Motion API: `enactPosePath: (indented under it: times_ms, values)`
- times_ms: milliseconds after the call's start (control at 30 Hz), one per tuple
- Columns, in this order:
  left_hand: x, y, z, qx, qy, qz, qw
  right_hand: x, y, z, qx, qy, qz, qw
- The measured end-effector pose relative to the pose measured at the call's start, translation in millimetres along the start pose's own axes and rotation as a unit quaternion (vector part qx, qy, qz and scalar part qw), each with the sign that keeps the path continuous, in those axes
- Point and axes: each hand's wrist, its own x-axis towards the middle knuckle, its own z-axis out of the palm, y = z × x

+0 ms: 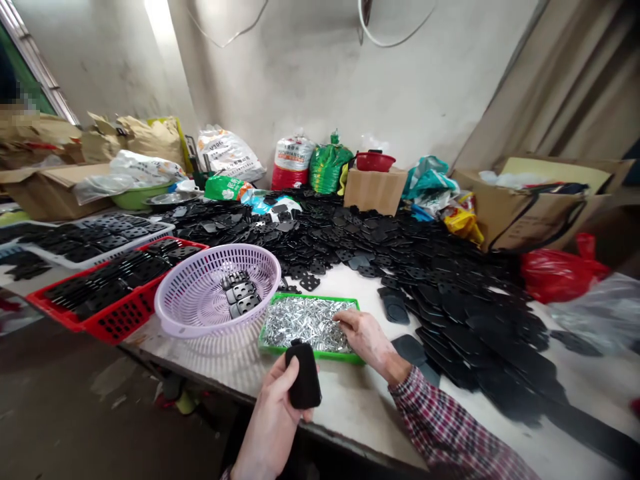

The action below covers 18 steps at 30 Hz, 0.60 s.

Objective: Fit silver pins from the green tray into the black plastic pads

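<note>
1. As we look down the white-topped workbench (350, 427), a green plastic tray (320, 298) sits near its front edge, filled with a loose layer of small silver metal pieces (305, 323). They are too small and jumbled for us to make out their exact shape.
2. Just left of the tray stands a round lilac plastic basket (215, 248), its mesh wall nearly touching the tray's corner. A few perforated metal plates (240, 293) lie bunched near its middle.
3. Farther left, a red plastic crate (117, 327) holds rows of black perforated plates (105, 287). Behind it, a white crate (150, 233) holds similar dark plates.
4. Beyond the tray, a broad heap of loose black plates (330, 240) covers much of the bench, and a brown cardboard box (374, 191) stands at its far side.
5. We see the left hand (270, 420) raised just in front of the bench edge, closed around an upright, round-cornered black piece (303, 375).
6. Reaching in from a plaid sleeve (445, 427), the right hand (367, 340) angles down over the tray's right side. Its fingers (345, 323) are loosely curled against the silver pieces; we cannot tell whether they have hold of any.
</note>
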Motion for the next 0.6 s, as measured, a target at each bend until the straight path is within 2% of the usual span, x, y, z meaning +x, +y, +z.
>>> enactPosePath:
  times_ms: [233,433,500,600]
  values:
    - [4,4,1.9,0.025,-0.029,0.035,0.999,8,0,-2,-0.046,0.007,0.022,0.999]
    - [8,-1,-4.8,0.024,0.005,0.032,0.999,9,-10,-7,-0.078,-0.027,0.01,0.997]
    - [9,-3,-8.7,0.031,0.014,0.032,0.999,17,-10,-12,-0.088,-0.024,0.021,0.996]
    - [14,-8,-13.5,0.04,0.031,0.048,0.998,47,-2,-20,-0.11,-0.011,0.06,0.992]
